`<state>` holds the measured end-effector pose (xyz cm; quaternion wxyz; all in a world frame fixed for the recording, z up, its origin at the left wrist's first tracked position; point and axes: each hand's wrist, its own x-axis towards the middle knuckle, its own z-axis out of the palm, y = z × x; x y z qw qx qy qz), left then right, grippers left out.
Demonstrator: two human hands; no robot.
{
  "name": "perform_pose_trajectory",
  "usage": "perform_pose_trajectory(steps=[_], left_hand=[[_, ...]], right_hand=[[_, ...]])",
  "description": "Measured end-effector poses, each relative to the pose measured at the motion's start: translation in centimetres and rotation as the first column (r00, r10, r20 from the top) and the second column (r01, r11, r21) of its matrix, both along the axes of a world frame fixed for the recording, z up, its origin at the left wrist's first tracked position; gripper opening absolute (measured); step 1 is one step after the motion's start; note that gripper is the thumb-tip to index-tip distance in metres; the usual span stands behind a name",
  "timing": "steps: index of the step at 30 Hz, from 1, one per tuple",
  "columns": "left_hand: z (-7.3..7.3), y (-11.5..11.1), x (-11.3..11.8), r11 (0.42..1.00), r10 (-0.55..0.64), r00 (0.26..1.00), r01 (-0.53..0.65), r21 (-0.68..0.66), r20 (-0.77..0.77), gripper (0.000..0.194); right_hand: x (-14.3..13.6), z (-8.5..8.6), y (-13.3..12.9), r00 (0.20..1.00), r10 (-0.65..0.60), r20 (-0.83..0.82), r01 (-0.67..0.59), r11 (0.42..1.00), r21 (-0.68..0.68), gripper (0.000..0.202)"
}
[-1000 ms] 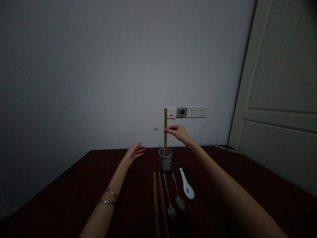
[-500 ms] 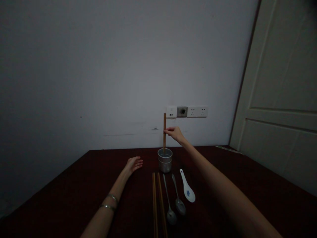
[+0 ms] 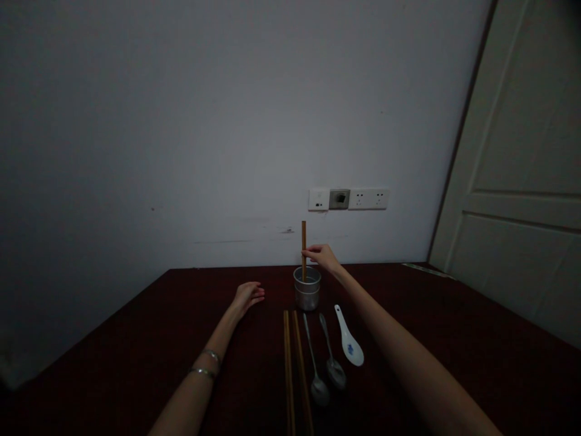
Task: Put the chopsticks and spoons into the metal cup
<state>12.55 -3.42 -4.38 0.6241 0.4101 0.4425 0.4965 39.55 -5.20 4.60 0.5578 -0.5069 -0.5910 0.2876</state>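
Upright chopsticks are pinched between the fingertips of my right hand, with their lower ends inside the metal cup. I cannot make out whether the ends touch the cup's bottom. Left of the cup, my left hand rests at the tabletop, empty, its fingers loosely curved and apart. In front of the cup lie more chopsticks, two metal spoons side by side, and a white ceramic spoon with a blue mark in its bowl.
All of it stands on a dark red table pushed up to a pale wall. Sockets and a switch sit on the wall behind the cup. A panelled door rises at the right, and a thin strip lies near the back right corner.
My right hand has lowered the chopsticks farther into the cup. The left hand's fingers have curled slightly. The whole view has shifted a little.
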Motion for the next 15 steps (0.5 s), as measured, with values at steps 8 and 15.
perform_pose_trajectory(steps=[8,15], left_hand=[[0.5,-0.7,0.1,1.0,-0.008,1.0,0.008,0.019,-0.009,0.012],[0.6,-0.6,0.2,1.0,0.003,1.0,-0.003,0.009,-0.025,0.015]], right_hand=[[-0.3,-1.0,-0.1,1.0,-0.009,0.002,0.009,0.999,-0.052,0.023],[-0.4,-1.2,-0.2,1.0,0.018,-0.019,-0.019,0.999,-0.042,0.019]])
